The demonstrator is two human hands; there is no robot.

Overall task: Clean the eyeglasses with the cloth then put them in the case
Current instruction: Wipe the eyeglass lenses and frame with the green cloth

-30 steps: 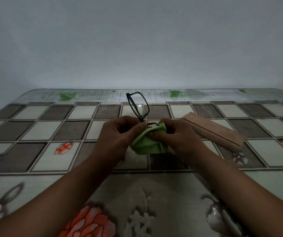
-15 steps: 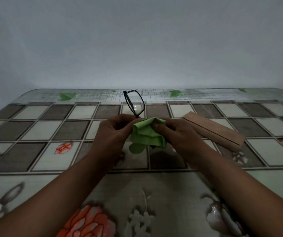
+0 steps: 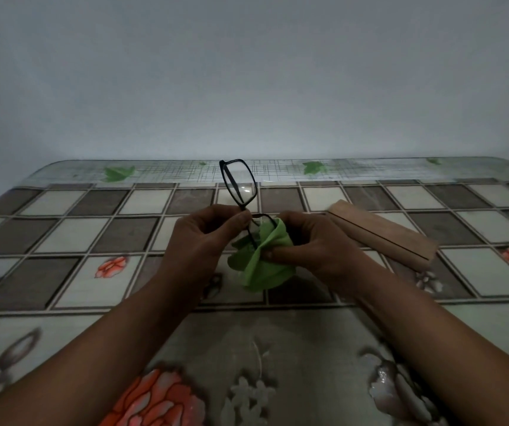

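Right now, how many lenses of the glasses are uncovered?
1: the upper lens stands clear above the left hand. The other sits inside the green cloth, pinched by the right hand.

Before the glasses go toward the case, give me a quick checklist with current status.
1. Left hand pinching the eyeglasses near the bridge: ok.
2. Right hand holding the green cloth over the lower lens: ok.
3. Upper lens free of smudges: cannot tell, it shows glare.
4. Brown case on the table, right of the hands: ok.
5. Case open to receive glasses: not ok, looks shut.
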